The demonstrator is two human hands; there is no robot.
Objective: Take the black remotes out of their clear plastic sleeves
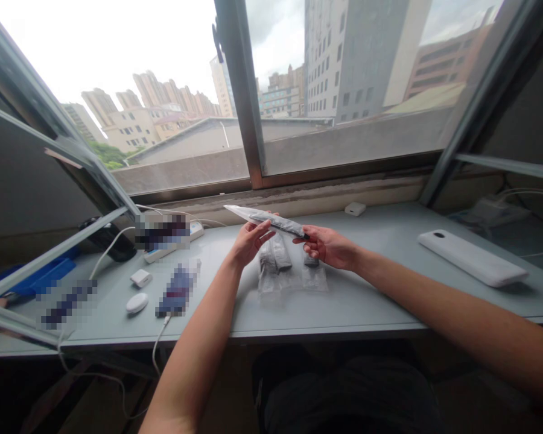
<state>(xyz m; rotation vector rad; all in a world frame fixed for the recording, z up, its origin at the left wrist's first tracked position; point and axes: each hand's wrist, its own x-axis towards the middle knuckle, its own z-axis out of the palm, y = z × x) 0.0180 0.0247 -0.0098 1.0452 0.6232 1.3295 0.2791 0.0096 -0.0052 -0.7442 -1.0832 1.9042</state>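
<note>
A slim dark-grey item in a clear plastic sleeve (284, 223) is held up above the table, tilted with its pale pointed end toward the upper left. My left hand (250, 240) pinches it near the middle, thumb on the near side. Its right end, where a black edge shows, sits between the fingers of my right hand (329, 246). Below the hands, more grey items in clear plastic bags (278, 258) lie on the table. Another bagged dark piece (312, 263) lies just under my right hand, partly hidden by it.
On the light table (344, 310), a white power bank (473, 259) lies right and a small white adapter (355, 208) stands at the back. To the left are a power strip (174, 244), a blurred phone (177, 292), a round white case (137, 303), cables and a metal frame (58, 259).
</note>
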